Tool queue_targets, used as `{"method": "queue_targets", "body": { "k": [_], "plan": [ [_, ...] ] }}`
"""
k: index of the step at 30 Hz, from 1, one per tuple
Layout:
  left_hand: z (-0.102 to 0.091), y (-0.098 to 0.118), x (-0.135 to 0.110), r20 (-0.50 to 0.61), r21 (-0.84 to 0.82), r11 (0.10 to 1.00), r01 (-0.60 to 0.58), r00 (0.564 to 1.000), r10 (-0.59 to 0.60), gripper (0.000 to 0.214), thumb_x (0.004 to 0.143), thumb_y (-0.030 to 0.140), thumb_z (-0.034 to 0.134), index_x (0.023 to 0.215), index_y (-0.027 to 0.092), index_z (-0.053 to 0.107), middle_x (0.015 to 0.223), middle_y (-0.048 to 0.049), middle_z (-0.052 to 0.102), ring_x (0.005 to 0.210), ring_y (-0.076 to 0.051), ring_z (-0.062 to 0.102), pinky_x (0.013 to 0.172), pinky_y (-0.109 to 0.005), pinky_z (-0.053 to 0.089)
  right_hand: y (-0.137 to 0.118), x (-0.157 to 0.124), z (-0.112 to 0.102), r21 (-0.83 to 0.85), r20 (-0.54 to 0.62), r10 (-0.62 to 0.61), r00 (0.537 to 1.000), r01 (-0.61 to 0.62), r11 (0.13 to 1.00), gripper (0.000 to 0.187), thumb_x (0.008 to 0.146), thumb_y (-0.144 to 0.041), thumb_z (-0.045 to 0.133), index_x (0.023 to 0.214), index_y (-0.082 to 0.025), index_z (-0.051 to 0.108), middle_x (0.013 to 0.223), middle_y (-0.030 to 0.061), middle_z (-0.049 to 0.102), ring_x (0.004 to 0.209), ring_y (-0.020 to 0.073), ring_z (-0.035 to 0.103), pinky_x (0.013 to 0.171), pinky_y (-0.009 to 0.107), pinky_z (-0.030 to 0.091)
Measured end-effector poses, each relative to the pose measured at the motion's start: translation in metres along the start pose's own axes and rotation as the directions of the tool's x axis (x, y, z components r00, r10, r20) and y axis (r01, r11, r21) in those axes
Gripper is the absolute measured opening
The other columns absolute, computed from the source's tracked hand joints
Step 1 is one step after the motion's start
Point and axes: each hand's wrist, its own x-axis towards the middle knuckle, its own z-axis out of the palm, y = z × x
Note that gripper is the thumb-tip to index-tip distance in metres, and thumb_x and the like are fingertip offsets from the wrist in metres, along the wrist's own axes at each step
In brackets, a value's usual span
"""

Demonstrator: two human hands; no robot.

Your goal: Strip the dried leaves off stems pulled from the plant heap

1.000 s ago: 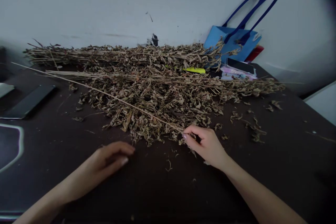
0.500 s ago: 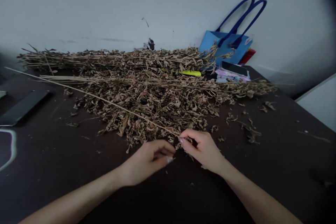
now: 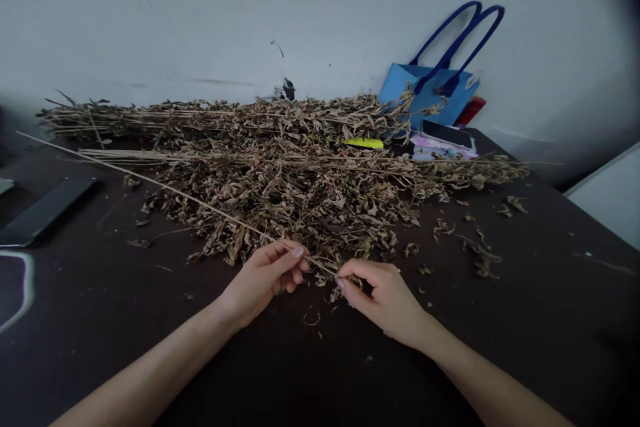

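Observation:
A long, thin dried plant stem (image 3: 190,196) slants from the far left down to my two hands. My left hand (image 3: 267,275) is closed, pinching the stem between thumb and fingers a little short of its near end. Close beside it, my right hand (image 3: 383,295) is closed too, with thumb and forefinger on the leafy near end of the same stem. Behind both hands spreads a broad pile of dry, curled brown leaves (image 3: 285,203). Some loose leaf bits lie on the dark table just below the fingers.
A bundle of dried leafy stalks (image 3: 210,119) lies along the wall. At the back right stand a blue bag (image 3: 425,90) and a phone (image 3: 447,134) on a pale packet. A dark flat object (image 3: 47,210) rests at left. Scattered leaves (image 3: 480,257) lie at right on the table (image 3: 530,320).
My left hand has risen from below the stem and taken hold of it. My right hand keeps its pinch and sits slightly lower.

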Motion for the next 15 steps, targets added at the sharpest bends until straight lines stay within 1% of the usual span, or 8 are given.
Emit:
{"method": "queue_targets", "body": {
  "k": [2, 6, 13, 15],
  "plan": [
    [0.0011, -0.0008, -0.0004, 0.011, 0.010, 1.000, 0.015, 1.000, -0.015, 0.019, 0.078, 0.028, 0.065, 0.089, 0.014, 0.062, 0.072, 0.0000, 0.059, 0.054, -0.006, 0.048, 0.046, -0.017, 0.037, -0.0012, -0.0003, 0.0015, 0.009, 0.016, -0.004, 1.000, 0.004, 1.000, 0.012, 0.084, -0.019, 0.047, 0.077, -0.019, 0.057, 0.065, -0.0036, 0.056, 0.057, 0.0080, 0.048, 0.056, 0.020, 0.035],
    [0.0029, -0.0028, -0.0016, 0.064, 0.061, 0.998, 0.030, 0.997, -0.034, 0.022, 0.080, 0.030, 0.063, 0.096, 0.014, 0.063, 0.069, 0.0000, 0.060, 0.049, -0.005, 0.047, 0.043, -0.017, 0.036, -0.0015, -0.0007, 0.0010, 0.064, 0.061, 0.039, 0.997, -0.043, 0.997, 0.014, 0.085, -0.021, 0.046, 0.076, -0.018, 0.057, 0.063, -0.0036, 0.055, 0.056, 0.0080, 0.047, 0.055, 0.019, 0.035],
    [0.0026, -0.0067, -0.0015, 0.070, 0.188, 0.981, -0.036, 0.997, 0.024, 0.021, 0.081, 0.034, 0.061, 0.078, 0.013, 0.059, 0.068, 0.0002, 0.059, 0.051, -0.006, 0.051, 0.046, -0.018, 0.040, -0.0023, -0.0015, -0.0027, 0.121, 0.086, 0.101, 0.991, -0.111, 0.986, 0.016, 0.085, -0.025, 0.047, 0.076, -0.018, 0.057, 0.061, -0.0031, 0.053, 0.054, 0.0085, 0.045, 0.052, 0.020, 0.034],
    [0.0016, -0.0068, -0.0014, 0.071, 0.229, 0.972, -0.052, 0.997, 0.036, 0.021, 0.082, 0.034, 0.060, 0.077, 0.014, 0.058, 0.069, 0.0000, 0.060, 0.051, -0.007, 0.051, 0.046, -0.018, 0.040, -0.0024, -0.0010, -0.0037, 0.127, 0.082, 0.110, 0.991, -0.120, 0.985, 0.016, 0.085, -0.025, 0.047, 0.076, -0.018, 0.058, 0.063, -0.0026, 0.054, 0.055, 0.0088, 0.045, 0.053, 0.020, 0.034]
  ]
}}
